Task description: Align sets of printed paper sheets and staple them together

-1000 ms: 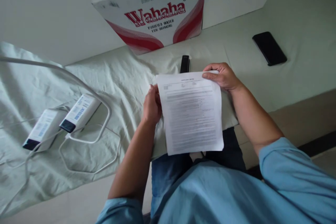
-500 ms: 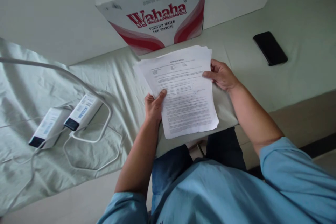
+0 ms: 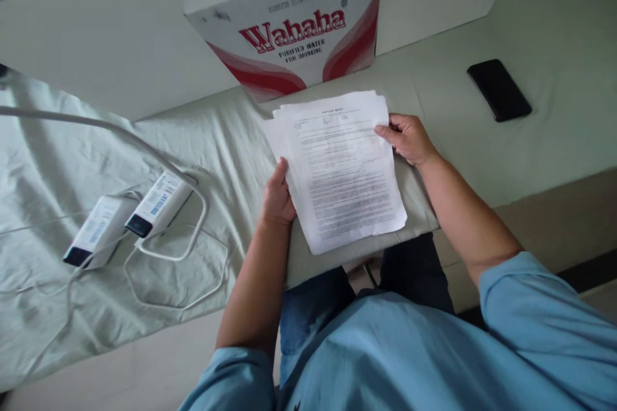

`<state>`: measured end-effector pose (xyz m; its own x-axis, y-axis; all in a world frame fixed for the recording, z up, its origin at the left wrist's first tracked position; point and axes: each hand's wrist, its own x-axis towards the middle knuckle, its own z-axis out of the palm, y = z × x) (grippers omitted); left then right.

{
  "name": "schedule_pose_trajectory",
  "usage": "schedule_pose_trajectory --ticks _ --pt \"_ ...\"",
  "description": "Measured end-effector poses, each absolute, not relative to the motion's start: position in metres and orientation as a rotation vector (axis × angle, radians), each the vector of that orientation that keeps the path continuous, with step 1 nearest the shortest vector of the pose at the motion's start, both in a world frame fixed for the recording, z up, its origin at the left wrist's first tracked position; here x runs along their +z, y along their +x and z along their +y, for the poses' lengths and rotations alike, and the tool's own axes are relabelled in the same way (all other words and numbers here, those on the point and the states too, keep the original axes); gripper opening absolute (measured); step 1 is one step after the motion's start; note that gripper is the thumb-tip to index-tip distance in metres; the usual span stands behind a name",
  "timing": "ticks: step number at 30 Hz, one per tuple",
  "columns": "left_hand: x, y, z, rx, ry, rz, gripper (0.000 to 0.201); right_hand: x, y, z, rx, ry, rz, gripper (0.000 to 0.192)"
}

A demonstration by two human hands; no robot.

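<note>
L hand (image 3: pixel 278 196) now has thumb beside papers (image 3: pixel 351 173), not atop (grip unclear); R hand (image 3: pixel 409 140) pinches 'em; edges prob. need more evening.

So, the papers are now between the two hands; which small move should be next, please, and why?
Probably the left hand should gently push the left edges of the papers inward to even them. Underlying sheets stick out at the upper left, while the right hand grips the opposite edge and could steady the stack.
</note>
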<state>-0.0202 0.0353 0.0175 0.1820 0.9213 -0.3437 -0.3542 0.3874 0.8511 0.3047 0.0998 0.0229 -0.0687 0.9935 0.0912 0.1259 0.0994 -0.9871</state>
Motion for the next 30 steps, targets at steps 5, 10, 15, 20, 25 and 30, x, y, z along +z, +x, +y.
schedule_pose_trajectory --ticks 5,10,15,20,25,30 --pt "0.016 -0.021 0.036 1.036 0.720 0.979 0.062 0.021 0.319 0.105 1.143 -1.224 -1.180 0.056" --pt "0.018 -0.019 0.035 1.077 0.734 1.007 0.060 0.027 0.327 0.107 1.205 -1.188 -1.118 0.053" --pt "0.024 -0.011 0.033 1.110 0.755 1.020 0.068 0.031 0.310 0.101 1.312 -1.166 -1.082 0.050" --pt "0.030 -0.008 0.030 1.083 0.754 1.024 0.072 0.030 0.298 0.096 1.322 -1.152 -1.100 0.051" --pt "0.036 -0.006 0.028 1.096 0.774 1.014 0.077 0.032 0.292 0.094 1.260 -1.136 -1.164 0.054" --pt "0.037 -0.008 0.026 1.083 0.706 0.963 0.080 0.032 0.289 0.092 1.279 -1.116 -1.159 0.054"
